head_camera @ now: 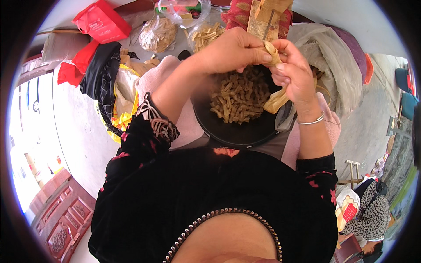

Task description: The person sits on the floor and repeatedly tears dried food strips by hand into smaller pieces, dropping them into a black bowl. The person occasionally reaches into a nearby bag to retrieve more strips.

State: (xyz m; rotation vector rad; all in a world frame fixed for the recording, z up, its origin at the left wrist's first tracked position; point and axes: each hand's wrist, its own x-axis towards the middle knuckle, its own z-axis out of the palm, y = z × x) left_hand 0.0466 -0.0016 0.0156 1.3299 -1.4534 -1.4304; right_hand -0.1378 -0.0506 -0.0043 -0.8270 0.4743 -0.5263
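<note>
My left hand (235,52) pinches the upper end of a pale yellow, dry, folded leaf-like strip (278,100) between thumb and fingers. My right hand (294,74) grips the same strip from the other side. A twisted loop of it shows between the two hands, and its loose end hangs below my right palm. Under my hands a black basin (227,136) rests at my lap, holding a heap of short folded brownish pieces (241,95). My forearms cover part of the basin's rim.
A wooden block (263,24) stands beyond my hands on red patterned cloth (235,14). Clear bags of strips (158,34) and short pieces (205,36) lie at the far left. Translucent plastic sheeting (335,59) is at the right. Another person (370,210) is at the lower right.
</note>
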